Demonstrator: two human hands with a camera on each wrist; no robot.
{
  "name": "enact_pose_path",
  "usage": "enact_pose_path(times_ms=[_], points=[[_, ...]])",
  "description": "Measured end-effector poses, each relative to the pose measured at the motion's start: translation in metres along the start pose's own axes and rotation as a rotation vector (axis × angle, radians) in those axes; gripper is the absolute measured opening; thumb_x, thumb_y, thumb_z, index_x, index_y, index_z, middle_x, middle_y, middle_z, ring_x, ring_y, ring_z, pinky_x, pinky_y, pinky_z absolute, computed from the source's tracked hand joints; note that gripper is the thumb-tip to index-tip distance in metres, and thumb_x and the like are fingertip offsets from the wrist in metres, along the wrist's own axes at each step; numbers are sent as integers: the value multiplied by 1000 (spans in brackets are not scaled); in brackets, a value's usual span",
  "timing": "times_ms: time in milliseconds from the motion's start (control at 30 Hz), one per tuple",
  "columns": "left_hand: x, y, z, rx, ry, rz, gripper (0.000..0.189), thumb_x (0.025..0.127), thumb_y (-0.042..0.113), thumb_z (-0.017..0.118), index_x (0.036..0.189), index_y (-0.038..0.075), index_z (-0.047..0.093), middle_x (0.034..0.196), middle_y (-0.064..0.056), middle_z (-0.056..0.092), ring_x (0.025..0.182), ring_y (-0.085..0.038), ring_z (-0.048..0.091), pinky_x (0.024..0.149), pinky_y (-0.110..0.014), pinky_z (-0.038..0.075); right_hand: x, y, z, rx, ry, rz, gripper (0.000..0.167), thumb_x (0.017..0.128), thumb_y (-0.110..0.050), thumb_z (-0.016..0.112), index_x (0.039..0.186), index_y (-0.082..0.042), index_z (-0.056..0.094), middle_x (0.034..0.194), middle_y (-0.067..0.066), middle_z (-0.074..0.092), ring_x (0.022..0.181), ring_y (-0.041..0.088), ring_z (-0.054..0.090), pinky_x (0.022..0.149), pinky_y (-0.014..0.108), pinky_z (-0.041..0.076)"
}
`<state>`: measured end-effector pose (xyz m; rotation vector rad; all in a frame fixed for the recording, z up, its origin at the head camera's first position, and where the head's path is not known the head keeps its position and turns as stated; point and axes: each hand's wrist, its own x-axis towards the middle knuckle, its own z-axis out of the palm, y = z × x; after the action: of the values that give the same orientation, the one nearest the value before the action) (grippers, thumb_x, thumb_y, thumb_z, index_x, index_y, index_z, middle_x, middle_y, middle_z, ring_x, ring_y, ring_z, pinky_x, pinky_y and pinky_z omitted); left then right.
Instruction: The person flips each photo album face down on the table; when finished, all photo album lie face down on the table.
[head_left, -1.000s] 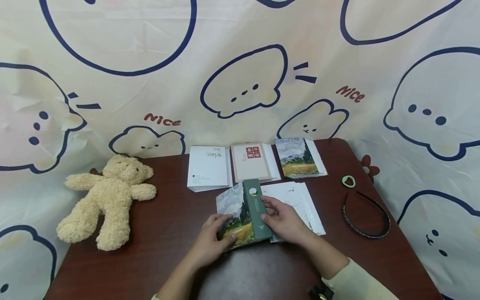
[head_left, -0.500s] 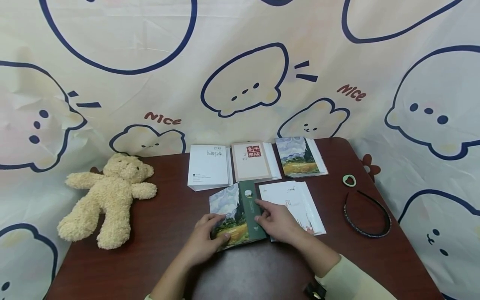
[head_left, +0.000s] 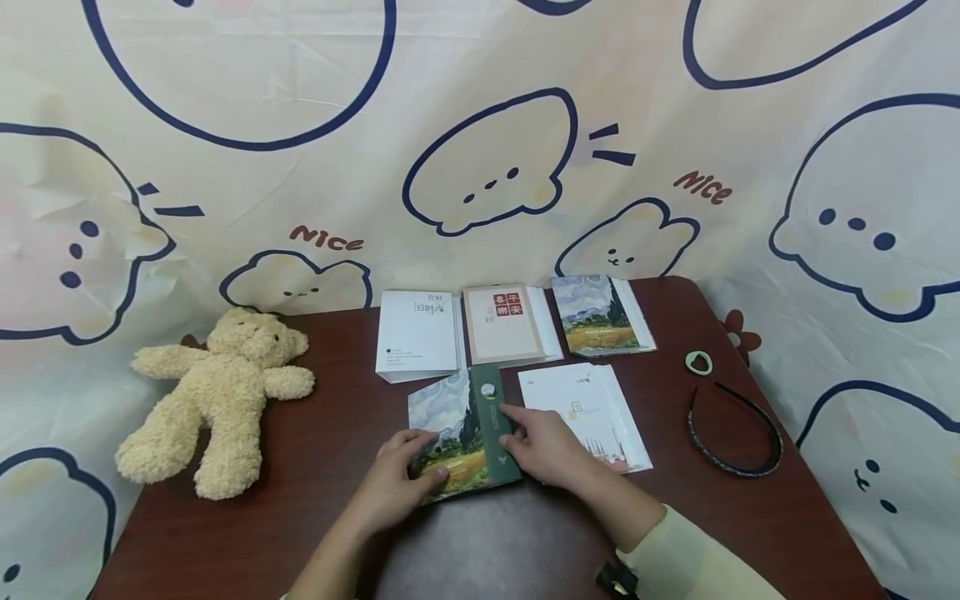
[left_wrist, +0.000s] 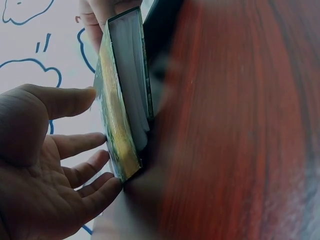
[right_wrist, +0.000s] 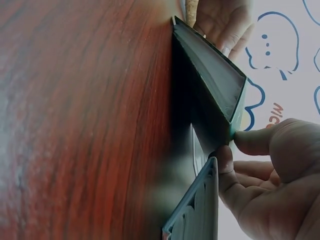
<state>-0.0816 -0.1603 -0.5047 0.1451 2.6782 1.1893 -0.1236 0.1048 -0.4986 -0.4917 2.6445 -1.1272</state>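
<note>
A hardcover book, with a painted landscape cover and a green spine, lies tilted over the table in the head view, its spine side raised. Its pale page block shows in both wrist views. My left hand rests fingertips and thumb on the painted cover at the left; in the left wrist view the fingers are spread and nearly straight. At the spine edge, my right hand pinches the book; in the right wrist view the thumb lies against the spine, a finger beneath it. A white book lies partly behind the right forearm.
Behind stand a white book, a beige book and another painted-cover book in a row. A teddy bear lies left. A headband and a green ring-shaped item lie right.
Both hands have moved the book left and slightly toward me, away from the white book, which is now less covered. The other objects stay put.
</note>
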Motion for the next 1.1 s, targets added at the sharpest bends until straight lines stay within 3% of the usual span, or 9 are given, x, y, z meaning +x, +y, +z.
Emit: enact_pose_path(times_ms=[600, 1100], points=[[-1, -5, -8, -1, 6, -14, 52, 94, 31, 78, 141, 13, 65, 145, -9, 55, 140, -37, 43, 108, -63, 41, 7, -6, 6, -118, -39, 11, 50, 101, -22, 69, 146, -2, 57, 77, -9, 66, 66, 2, 58, 63, 28, 52], [-3, -4, -10, 9, 10, -29, 52, 94, 33, 78, 141, 14, 65, 147, -11, 54, 140, -39, 43, 107, -65, 41, 5, -5, 10, -134, -30, 15, 52, 98, -19, 72, 145, 0, 58, 81, -6, 68, 69, 2, 60, 65, 29, 53]])
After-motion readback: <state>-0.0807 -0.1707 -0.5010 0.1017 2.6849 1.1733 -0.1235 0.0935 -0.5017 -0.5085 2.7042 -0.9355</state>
